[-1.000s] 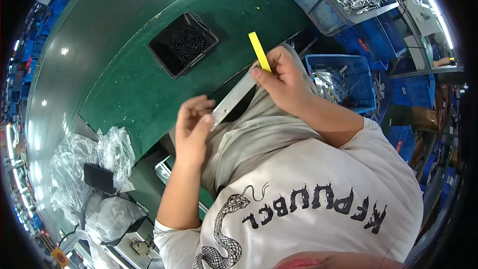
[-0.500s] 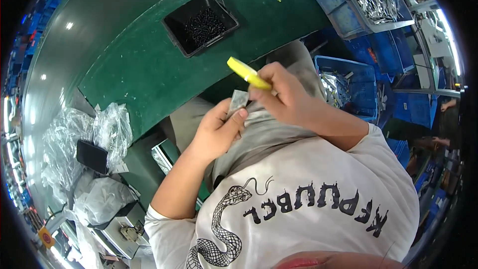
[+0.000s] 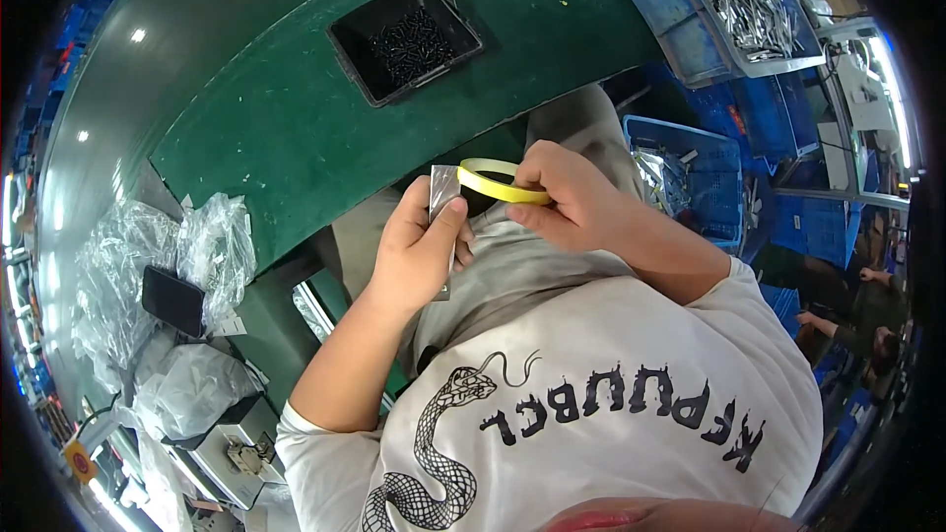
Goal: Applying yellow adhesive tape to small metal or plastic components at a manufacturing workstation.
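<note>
In my left hand (image 3: 419, 241) is a flat, narrow clear plastic packet (image 3: 444, 187), held upright between thumb and fingers; what lies inside it I cannot make out. My right hand (image 3: 572, 199) grips a roll of yellow tape (image 3: 488, 187) by its right side, thumb below and fingers above. The roll's left edge meets the upper part of the packet, or comes very close to it. Both hands are over my lap, at the near edge of the green table (image 3: 296, 153).
A black bin (image 3: 370, 64) of small black parts stands on the table. Plastic bags (image 3: 222, 246) and a dark phone-like slab (image 3: 173, 300) lie at left. To the right are a bin of metal strips (image 3: 734, 0) and a blue crate (image 3: 711, 172). Another person (image 3: 877, 315) is at far right.
The tape roll has turned from edge-on to showing its ring and has come down to the packet's top. The packet now stands more upright in my left hand.
</note>
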Available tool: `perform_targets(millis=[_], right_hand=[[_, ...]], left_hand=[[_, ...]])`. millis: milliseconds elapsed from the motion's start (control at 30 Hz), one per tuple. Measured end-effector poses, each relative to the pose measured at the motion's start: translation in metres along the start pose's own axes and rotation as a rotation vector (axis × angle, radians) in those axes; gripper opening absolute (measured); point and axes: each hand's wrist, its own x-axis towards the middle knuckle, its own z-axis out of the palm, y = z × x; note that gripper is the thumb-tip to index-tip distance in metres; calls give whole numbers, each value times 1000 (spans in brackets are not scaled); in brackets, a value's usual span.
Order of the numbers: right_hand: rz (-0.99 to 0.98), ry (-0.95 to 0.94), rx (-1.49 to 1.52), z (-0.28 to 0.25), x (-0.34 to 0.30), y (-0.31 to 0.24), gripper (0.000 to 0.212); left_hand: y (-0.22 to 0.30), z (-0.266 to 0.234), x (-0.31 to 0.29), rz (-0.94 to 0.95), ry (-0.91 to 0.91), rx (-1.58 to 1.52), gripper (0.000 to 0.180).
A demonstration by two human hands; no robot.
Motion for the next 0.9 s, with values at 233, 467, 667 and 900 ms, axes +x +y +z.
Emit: perform_targets(millis=[233,467,667,900], right_hand=[[25,2,13,2,-2,3,23],[26,-2,1,3,0,2,23],[21,-33,0,4,0,1,24],[30,-57,-7,4,-1,-2,24]], left_hand=[[4,4,-1,-47,63,66,14],[4,3,-1,-37,55,49,18],[2,3,1,-39,133,77,30],[3,3,1,-54,157,89,31]])
